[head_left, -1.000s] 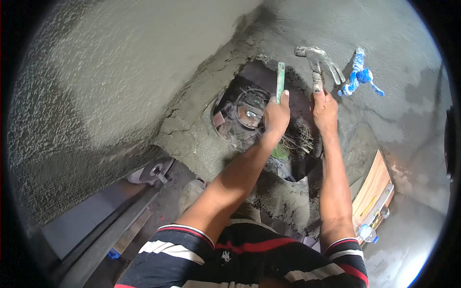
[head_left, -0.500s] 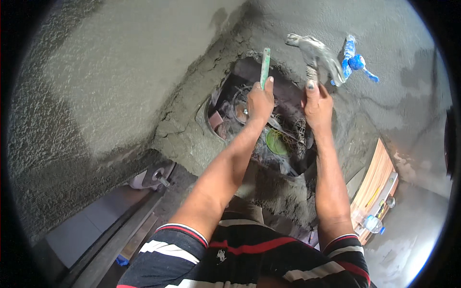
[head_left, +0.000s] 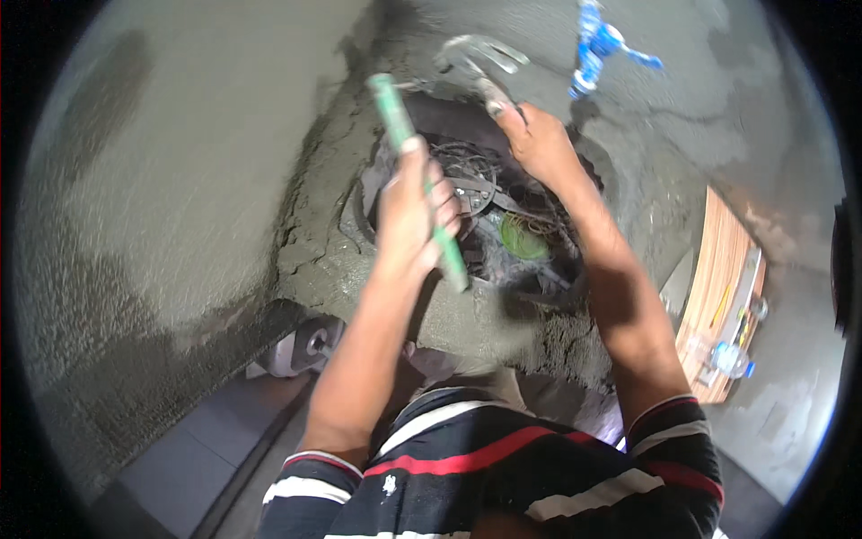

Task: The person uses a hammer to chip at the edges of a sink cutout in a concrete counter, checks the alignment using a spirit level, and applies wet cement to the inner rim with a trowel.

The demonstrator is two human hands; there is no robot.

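My left hand (head_left: 415,208) is closed round a long, slim green bar (head_left: 392,112) that looks like a chisel. The bar slants across the rough opening (head_left: 355,202) in the cement slab, its lower end below my fingers. My right hand (head_left: 539,144) grips the short visible part of the handle of a claw hammer (head_left: 480,56), its head smeared grey. The hammer is held over the far edge of the opening, with its two claw prongs pointing right. Inside the opening lie a green disc (head_left: 523,235), tangled wire (head_left: 467,162) and debris. Motion blurs the left hand and bar slightly.
Wet grey plaster covers the left wall (head_left: 206,153) and the slab. A pipe fitting wrapped in blue and white plastic (head_left: 600,43) sticks out of the far wall. To the right are a wood-grain board (head_left: 714,260) and a clear plastic bottle (head_left: 729,359).
My left hand has moved left and turned the bar, so more of its length shows. The hammer has moved left with my right hand and is turned. The whole view has shifted.
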